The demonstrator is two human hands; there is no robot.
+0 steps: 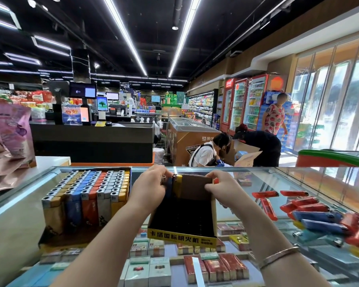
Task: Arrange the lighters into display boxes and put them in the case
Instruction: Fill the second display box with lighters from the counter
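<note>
A nearly empty black and yellow display box (182, 222) stands on the glass case top (25, 220). At the box's far left corner my left hand (148, 188) pinches a blue and a yellow lighter (174, 186) standing upright. My right hand (223, 188) grips the box's brown back wall, with something small and red at its fingertips. A full display box (85, 201) of upright lighters in several colours sits to the left. Loose red, blue and yellow lighters (311, 214) lie scattered on the glass to the right.
Cigarette packs (153, 266) show under the glass inside the case. Pink bags (6, 137) lie at the far left. Beyond the case are a checkout counter (93, 139), a chest freezer (191, 141), drink fridges and three people near the entrance.
</note>
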